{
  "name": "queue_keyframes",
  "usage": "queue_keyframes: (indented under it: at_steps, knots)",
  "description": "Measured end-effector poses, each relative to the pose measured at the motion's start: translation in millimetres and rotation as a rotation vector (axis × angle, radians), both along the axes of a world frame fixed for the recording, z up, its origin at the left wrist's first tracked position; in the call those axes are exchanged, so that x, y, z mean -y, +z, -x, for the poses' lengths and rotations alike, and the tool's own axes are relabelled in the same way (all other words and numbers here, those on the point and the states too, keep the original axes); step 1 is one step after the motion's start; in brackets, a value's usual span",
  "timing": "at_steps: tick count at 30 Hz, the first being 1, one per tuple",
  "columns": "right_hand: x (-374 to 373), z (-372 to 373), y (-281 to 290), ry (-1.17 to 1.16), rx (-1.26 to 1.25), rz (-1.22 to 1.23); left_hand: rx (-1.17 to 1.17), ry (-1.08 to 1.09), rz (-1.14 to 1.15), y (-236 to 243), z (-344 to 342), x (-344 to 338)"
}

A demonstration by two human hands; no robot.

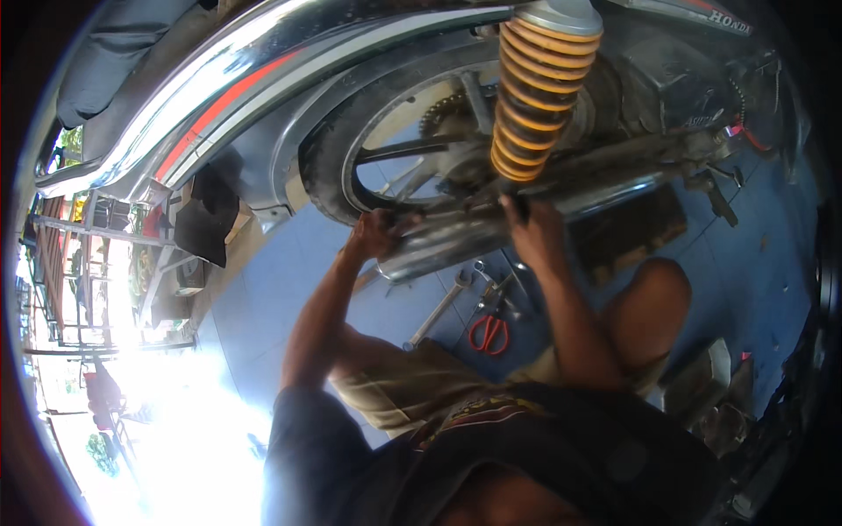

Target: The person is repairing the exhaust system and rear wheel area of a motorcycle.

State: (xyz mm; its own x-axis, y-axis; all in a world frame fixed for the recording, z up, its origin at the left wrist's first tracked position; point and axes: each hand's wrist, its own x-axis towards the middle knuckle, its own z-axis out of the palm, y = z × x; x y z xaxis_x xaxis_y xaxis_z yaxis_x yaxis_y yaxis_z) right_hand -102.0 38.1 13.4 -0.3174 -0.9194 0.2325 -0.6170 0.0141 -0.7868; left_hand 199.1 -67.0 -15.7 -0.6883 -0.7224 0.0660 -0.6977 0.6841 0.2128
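Note:
My left hand [377, 232] is closed at the left end of the long metal assembly [438, 250] beside the motorcycle's rear wheel [324, 167]; what its fingers hold is hard to make out. My right hand [531, 228] grips the dark lower end of the orange-coiled shock absorber [539, 96], just over that assembly. The sprocket shows behind the wheel's spokes. Beneath my hands, an open-ended wrench [434, 311], red-handled scissors or cutters [488, 333] and other hand tools lie on the blue tiled floor [246, 298].
The motorcycle's chrome body with a red stripe [219, 96] arches overhead. A dark block [627, 232] and small tools [719, 197] sit at the right. My bent knee [653, 307] is beside a metal container [697, 377]. A cluttered rack [114, 232] stands at the bright left edge.

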Motion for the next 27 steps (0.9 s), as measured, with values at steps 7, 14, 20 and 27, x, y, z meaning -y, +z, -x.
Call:
queue_keyframes:
  at_steps: [7,14,20,27]
  knots:
    - [-14.1,-11.5,19.0,-0.091,-0.230,-0.086,-0.216,0.510,-0.392,24.4,27.9,-16.2]
    - [-24.5,-34.7,55.4,0.174,-0.425,0.352,-0.265,0.547,-0.378,29.5,23.9,-20.0]
    - [57.3,-44.0,45.2,0.584,-0.646,0.425,-0.264,0.623,-0.276,9.0,23.1,-17.4]
    - [78.0,-45.2,44.9,0.723,-0.622,0.128,-0.295,0.743,-0.417,22.7,21.2,-26.7]
